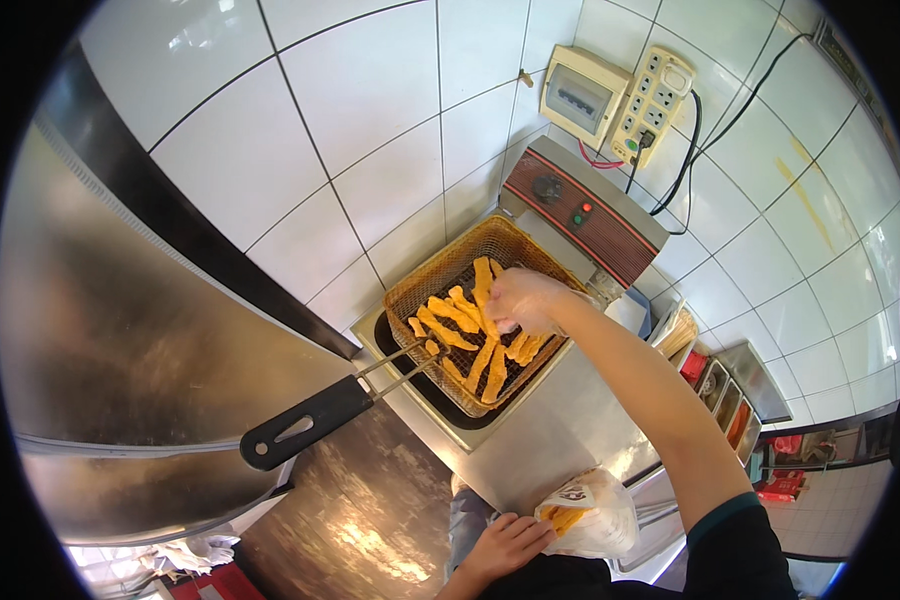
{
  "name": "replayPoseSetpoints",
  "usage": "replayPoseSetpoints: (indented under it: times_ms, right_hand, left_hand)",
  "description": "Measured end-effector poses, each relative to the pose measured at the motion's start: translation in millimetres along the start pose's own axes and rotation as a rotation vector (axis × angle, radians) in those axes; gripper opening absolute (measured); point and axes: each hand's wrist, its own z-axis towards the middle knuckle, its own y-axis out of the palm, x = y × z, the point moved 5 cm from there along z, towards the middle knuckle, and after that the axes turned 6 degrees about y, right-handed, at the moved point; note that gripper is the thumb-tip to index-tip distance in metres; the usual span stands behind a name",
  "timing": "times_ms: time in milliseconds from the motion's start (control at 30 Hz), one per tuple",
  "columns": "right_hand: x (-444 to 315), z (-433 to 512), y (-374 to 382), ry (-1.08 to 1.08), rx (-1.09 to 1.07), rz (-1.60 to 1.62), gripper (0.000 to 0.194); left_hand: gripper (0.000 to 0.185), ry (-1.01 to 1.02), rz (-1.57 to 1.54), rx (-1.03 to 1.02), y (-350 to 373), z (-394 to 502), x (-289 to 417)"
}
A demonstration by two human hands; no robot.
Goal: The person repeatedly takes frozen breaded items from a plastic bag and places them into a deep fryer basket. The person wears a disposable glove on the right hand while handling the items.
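Note:
Battered orange-yellow strips of food (450, 330) lie spread in a wire fryer basket (412, 292), which rests over the well of a deep fryer (461, 439). My right hand (529, 300), in a thin clear plastic glove, reaches into the basket with bent fingers touching the strips; whether it grips one is hidden. The basket's black handle (307, 424) points to the lower left. My bare left hand (514, 544) holds the edge of a clear plastic bag (604, 517) near my body, with more strips showing at its mouth.
Behind the basket is the fryer's control box (585, 214) with lit indicators. A breaker box (583, 97) and a socket strip (654, 105) with cables are on the tiled wall. A large metal appliance (135, 322) stands left. Food trays (727, 405) and wooden skewers (677, 330) are at right.

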Motion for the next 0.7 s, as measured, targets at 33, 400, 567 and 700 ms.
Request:
replayPoseSetpoints:
  times_ms: [33,400,567,700]
  right_hand:
    - [-10,1,-4,-0.149,0.032,-0.13,0.025]
    - [-2,32,-14,0.16,-0.062,-0.448,0.02]
    - [15,41,2,0.206,-0.321,-0.552,0.016]
    - [20,42,10,0.242,-0.146,-0.411,0.019]
  left_hand:
    - [0.029,0.003,0.007,-0.002,0,0,0]
    - [0.026,-0.034,0.03,-0.016,-2,2,-1]
    - [0.026,-0.008,-0.002,-0.011,0,6,0]
    - [0.033,0.0,0.012,-0.016,1,6,0]
